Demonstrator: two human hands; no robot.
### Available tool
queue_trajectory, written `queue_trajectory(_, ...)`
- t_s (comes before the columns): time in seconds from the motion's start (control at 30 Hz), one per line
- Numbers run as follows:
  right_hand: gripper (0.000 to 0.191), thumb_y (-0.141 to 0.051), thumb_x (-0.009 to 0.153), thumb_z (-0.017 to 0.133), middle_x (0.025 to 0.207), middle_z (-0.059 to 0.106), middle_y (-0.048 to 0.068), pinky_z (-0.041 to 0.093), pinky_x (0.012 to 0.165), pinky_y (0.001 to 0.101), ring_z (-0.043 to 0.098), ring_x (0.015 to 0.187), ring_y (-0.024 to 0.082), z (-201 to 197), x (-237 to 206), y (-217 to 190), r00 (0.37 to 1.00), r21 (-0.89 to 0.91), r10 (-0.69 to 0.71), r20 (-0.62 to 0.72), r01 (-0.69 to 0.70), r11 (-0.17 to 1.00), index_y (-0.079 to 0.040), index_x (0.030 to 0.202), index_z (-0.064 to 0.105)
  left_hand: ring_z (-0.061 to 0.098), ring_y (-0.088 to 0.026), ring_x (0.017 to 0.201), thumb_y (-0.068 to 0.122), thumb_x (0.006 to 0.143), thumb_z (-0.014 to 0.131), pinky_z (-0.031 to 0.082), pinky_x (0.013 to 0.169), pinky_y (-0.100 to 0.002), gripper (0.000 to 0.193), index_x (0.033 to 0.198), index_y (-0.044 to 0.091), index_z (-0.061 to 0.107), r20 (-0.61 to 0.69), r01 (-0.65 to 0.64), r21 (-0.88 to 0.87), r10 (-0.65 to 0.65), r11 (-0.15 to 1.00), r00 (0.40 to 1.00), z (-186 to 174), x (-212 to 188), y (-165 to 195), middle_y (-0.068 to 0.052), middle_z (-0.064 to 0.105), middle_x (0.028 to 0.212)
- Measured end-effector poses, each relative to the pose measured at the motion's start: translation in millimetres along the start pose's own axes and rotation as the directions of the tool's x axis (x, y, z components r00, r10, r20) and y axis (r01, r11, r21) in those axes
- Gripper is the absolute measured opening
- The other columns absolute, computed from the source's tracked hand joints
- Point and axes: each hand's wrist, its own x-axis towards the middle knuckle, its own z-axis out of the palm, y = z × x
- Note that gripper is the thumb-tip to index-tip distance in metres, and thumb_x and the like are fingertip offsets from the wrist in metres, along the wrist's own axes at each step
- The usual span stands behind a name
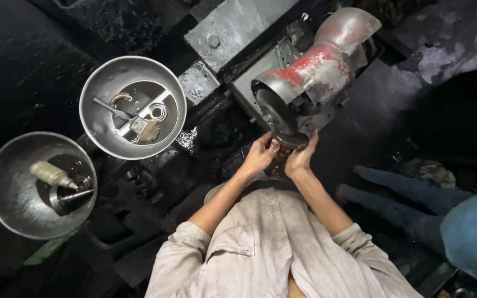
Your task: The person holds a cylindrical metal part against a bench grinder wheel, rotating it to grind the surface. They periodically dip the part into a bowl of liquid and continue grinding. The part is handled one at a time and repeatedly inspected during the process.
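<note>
Dark, grimy workshop floor; both hands, left hand [260, 154] and right hand [301, 157], pinch a small brownish metal piece [284, 150] beneath the worn red bench grinder [310, 72].

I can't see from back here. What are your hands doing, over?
Left hand and right hand both gripping a small brownish workpiece at the bench grinder's wheel. Red grinder housing right above. Two metal bowls off left.

Grinder housing [321, 69]: worn red paint, grey bare-metal patches. Grinding wheel [274, 113]: dark grey. 2 metal bowls [97, 88] [6, 193]: dull silver-grey. Handle [51, 174] in left bowl: pale beige. Shirt [271, 248]: off-white, faintly creased. Surrounding floor [23, 60]: black, grimy. Another person's trousers [409, 196]: dark blue; cap [473, 232]: light blue.
</note>
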Motion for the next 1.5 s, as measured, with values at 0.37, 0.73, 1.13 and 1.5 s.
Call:
queue_trajectory(0.37, 0.086, -0.082, 0.094, 0.040, 0.113, 0.073, 0.011, 0.052, 0.083, 0.0442, 0.069, 0.095, 0.030, -14, -23, -4, 0.992, -0.039, 0.054, 0.113, -0.050, 0.998, -0.006, 0.121, 0.069, 0.060, -0.010, 0.108, 0.056, 0.094, 0.070, 0.051, 0.095, -0.028, 0.077, 0.142, -0.003, 0.056, 0.067, -0.145, -0.155, 0.157, 0.977, 0.985, -3, -17, -14, -0.005, 0.068, 0.119)
queue_trajectory(0.73, 0.085, -0.079, 0.093, 0.035, 0.111, 0.075, 0.008, 0.054, 0.089, 0.0416, 0.070, 0.099, 0.026, 10, 4, 7, 0.994, -0.060, 0.087, 0.072, -0.083, 0.995, -0.006, 0.122, 0.069, 0.054, -0.008, 0.080, 0.055, 0.097, 0.061, 0.047, 0.069, -0.026, 0.066, 0.136, 0.002, 0.062, -0.093, -0.048, -0.045, 0.044, 0.998, 0.995, -11, -12, 6, -0.001, 0.066, 0.095)
queue_trajectory(1.13, 0.082, -0.076, 0.097, 0.039, 0.107, 0.075, 0.011, 0.057, 0.083, 0.0415, 0.071, 0.094, 0.028, -44, -22, -27, 0.991, -0.026, 0.069, 0.115, -0.067, 0.997, -0.002, 0.120, 0.067, 0.061, -0.008, 0.099, 0.013, 0.096, 0.064, 0.053, 0.087, -0.026, 0.041, 0.136, 0.001, 0.059, 0.179, -0.056, -0.173, 0.087, 0.983, 0.980, 16, -11, -1, -0.002, 0.067, 0.111)
queue_trajectory(1.5, 0.083, -0.074, 0.096, 0.032, 0.107, 0.074, 0.013, 0.059, 0.082, 0.0457, 0.072, 0.091, 0.028, -41, -27, -18, 0.957, -0.221, 0.252, 0.144, -0.217, 0.951, -0.003, 0.122, 0.066, 0.066, -0.010, 0.096, -0.002, 0.079, 0.077, 0.056, 0.079, -0.028, 0.070, 0.146, -0.001, 0.053, 0.195, 0.079, -0.388, -0.002, 0.918, 0.981, -4, -31, -4, -0.006, 0.068, 0.119)
